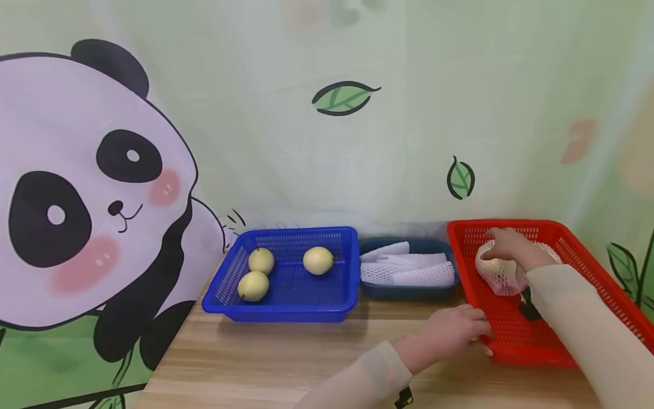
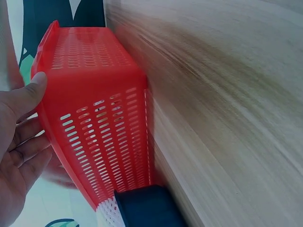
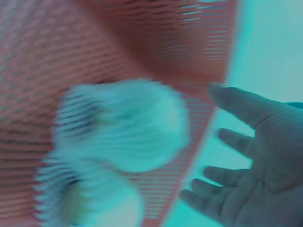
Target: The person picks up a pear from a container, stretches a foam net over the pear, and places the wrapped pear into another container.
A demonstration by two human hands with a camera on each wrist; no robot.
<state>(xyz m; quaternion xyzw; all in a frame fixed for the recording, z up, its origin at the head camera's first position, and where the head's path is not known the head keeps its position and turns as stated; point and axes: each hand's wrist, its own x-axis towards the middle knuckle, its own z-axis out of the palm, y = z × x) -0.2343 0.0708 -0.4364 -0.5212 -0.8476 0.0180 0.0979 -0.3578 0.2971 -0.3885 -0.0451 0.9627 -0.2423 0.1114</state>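
My left hand (image 1: 449, 332) grips the near left corner of a red plastic basket (image 1: 536, 357). In the left wrist view its thumb (image 2: 35, 87) presses the outside of the rim, with the other fingers on the far side. Inside the basket, two round pale fruits in white foam nets, one upper (image 3: 147, 125) and one lower (image 3: 106, 198), lie side by side in the blurred right wrist view. Over them is my right hand (image 1: 516, 250), its fingers spread and apart from the fruit. From the head, this hand and sleeve partly cover the netted fruits.
A blue basket (image 1: 286, 309) on the left holds three bare yellowish pears, one at its right side (image 1: 318, 261). Between the baskets stands a dark teal basin (image 1: 409, 292) with several white foam nets (image 1: 424, 275). A panda-printed curtain (image 1: 255, 142) hangs behind the wooden table (image 1: 230, 358).
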